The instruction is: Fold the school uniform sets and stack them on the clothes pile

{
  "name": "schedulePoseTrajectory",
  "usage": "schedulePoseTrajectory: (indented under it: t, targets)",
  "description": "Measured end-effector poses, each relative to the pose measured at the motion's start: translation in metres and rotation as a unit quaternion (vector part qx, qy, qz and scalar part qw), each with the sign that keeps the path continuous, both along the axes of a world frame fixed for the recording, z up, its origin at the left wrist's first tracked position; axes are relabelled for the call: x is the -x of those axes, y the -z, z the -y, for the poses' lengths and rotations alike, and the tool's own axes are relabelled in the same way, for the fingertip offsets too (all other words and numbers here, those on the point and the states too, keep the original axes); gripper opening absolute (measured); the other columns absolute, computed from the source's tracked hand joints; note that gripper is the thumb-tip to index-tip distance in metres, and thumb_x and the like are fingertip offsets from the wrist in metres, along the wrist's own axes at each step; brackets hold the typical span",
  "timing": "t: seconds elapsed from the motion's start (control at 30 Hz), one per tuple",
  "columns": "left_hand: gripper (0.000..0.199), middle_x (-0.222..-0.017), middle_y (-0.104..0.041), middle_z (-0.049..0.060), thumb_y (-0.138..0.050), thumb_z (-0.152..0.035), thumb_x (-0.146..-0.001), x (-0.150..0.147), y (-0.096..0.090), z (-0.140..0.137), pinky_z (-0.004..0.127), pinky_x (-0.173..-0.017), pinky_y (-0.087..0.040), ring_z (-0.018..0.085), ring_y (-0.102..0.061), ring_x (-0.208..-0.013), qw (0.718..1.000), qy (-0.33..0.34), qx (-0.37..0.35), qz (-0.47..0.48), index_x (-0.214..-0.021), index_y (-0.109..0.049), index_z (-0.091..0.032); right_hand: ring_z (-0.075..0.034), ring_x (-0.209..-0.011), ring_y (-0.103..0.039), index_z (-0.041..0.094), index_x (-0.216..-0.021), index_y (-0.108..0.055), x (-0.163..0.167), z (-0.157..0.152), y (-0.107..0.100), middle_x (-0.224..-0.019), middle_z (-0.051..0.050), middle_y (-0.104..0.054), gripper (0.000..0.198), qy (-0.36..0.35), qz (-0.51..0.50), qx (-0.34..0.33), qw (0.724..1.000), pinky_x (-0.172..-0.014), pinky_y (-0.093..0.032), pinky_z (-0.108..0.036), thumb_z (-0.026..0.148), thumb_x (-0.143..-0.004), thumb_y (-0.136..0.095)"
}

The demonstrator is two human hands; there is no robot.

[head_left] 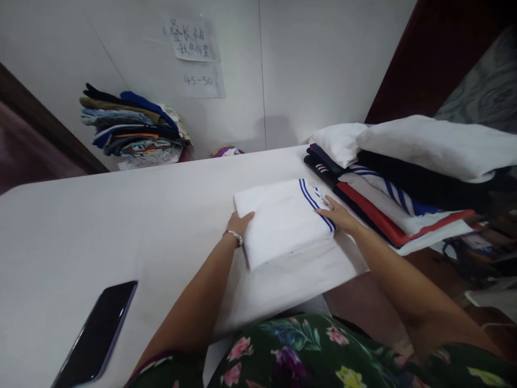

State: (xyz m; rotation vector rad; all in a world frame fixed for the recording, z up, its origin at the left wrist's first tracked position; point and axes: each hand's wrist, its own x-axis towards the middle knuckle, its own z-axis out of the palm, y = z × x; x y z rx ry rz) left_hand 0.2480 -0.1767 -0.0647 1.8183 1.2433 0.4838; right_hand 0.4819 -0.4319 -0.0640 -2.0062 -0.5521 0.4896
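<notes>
A folded white garment point(278, 221) with blue double stripes near its right edge lies flat on the white table point(161, 226). My left hand point(239, 225), a silver bracelet at its wrist, holds the garment's left edge; the thumb rests on top and the other fingers are mostly hidden. At the striped right edge, my right hand point(339, 216) grips the cloth with its thumb on top and a finger at the far corner. Part of that grip is hidden by the hand itself.
Folded clothes point(388, 215) in black, red, white and blue are piled at the right, under white garments point(436, 143). Another clothes stack point(133, 126) stands beyond the far edge. A phone point(99, 331) lies front left. Handwritten papers point(196, 40) hang on the wall.
</notes>
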Motion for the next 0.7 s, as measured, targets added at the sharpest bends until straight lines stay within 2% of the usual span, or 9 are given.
schedulePoseTrajectory:
  t: [0.1,0.23,0.33,0.4,0.47,0.57,0.63,0.7]
  targets:
    - [0.049,-0.108,-0.07,0.014,-0.074,-0.033,-0.068,0.001,-0.011,-0.015,0.037,-0.083,-0.053,0.028,-0.066,-0.098,0.999,-0.007,0.04,0.018,-0.111,-0.06,-0.012,-0.027,-0.126,-0.048,0.018,-0.139,-0.045,0.013,-0.019,0.002,-0.141,-0.01,-0.048,0.081,0.012,0.013,-0.027,0.999,-0.107,-0.036,-0.041,0.04,-0.067,-0.074]
    - [0.061,-0.12,-0.065,0.013,-0.076,-0.027,-0.066,0.017,-0.022,-0.051,0.036,-0.089,-0.05,0.026,-0.063,-0.105,0.999,-0.033,0.009,0.037,-0.122,-0.054,-0.013,-0.026,-0.124,-0.049,0.018,-0.136,-0.048,0.036,-0.052,0.012,-0.137,-0.009,-0.052,0.074,0.016,0.05,-0.078,0.996,-0.106,-0.038,-0.042,0.04,-0.069,-0.07]
    - [0.065,-0.124,-0.061,0.018,-0.079,-0.031,-0.064,0.035,-0.021,-0.066,0.04,-0.096,-0.045,0.03,-0.059,-0.112,0.998,-0.064,-0.003,0.005,-0.12,-0.055,-0.01,-0.027,-0.123,-0.05,0.019,-0.135,-0.049,0.051,-0.073,0.019,-0.137,-0.009,-0.053,0.07,0.004,0.104,-0.058,0.993,-0.106,-0.037,-0.043,0.04,-0.07,-0.067]
    - [0.063,-0.124,-0.061,0.02,-0.076,-0.036,-0.068,0.046,-0.016,-0.065,0.04,-0.099,-0.043,0.031,-0.056,-0.116,0.997,-0.077,-0.006,-0.004,-0.12,-0.055,-0.008,-0.027,-0.123,-0.049,0.019,-0.135,-0.049,0.057,-0.078,0.022,-0.136,-0.009,-0.053,0.069,0.0,0.14,-0.027,0.99,-0.107,-0.036,-0.043,0.041,-0.072,-0.065]
    - [0.058,-0.123,-0.062,0.017,-0.068,-0.04,-0.076,0.057,-0.009,-0.057,0.036,-0.1,-0.043,0.027,-0.056,-0.117,0.997,-0.08,-0.011,0.005,-0.124,-0.054,-0.011,-0.026,-0.124,-0.048,0.019,-0.136,-0.048,0.058,-0.074,0.024,-0.137,-0.01,-0.051,0.067,-0.002,0.164,-0.004,0.986,-0.108,-0.034,-0.042,0.046,-0.076,-0.06]
    - [0.052,-0.131,-0.057,0.012,-0.052,-0.04,-0.088,0.078,0.002,-0.04,0.03,-0.097,-0.046,0.02,-0.056,-0.118,0.995,-0.06,0.002,0.079,-0.133,-0.046,-0.016,-0.026,-0.132,-0.04,0.016,-0.135,-0.049,0.06,-0.058,0.027,-0.142,-0.012,-0.044,0.062,0.004,0.197,0.005,0.98,-0.111,-0.031,-0.041,0.052,-0.084,-0.048]
    - [0.056,-0.14,-0.048,0.012,-0.048,-0.041,-0.089,0.092,0.005,-0.031,0.029,-0.095,-0.047,0.02,-0.054,-0.12,0.991,-0.015,0.014,0.132,-0.139,-0.039,-0.017,-0.025,-0.136,-0.033,0.015,-0.135,-0.048,0.066,-0.044,0.026,-0.147,-0.013,-0.038,0.06,0.015,0.233,-0.017,0.972,-0.112,-0.028,-0.042,0.052,-0.088,-0.042]
    - [0.067,-0.148,-0.038,0.012,-0.052,-0.045,-0.086,0.104,0.003,-0.022,0.031,-0.097,-0.046,0.022,-0.047,-0.128,0.989,0.061,-0.003,0.138,-0.144,-0.032,-0.018,-0.025,-0.138,-0.03,0.017,-0.137,-0.045,0.075,-0.032,0.024,-0.15,-0.012,-0.033,0.059,-0.002,0.287,-0.053,0.956,-0.113,-0.026,-0.043,0.051,-0.089,-0.041]
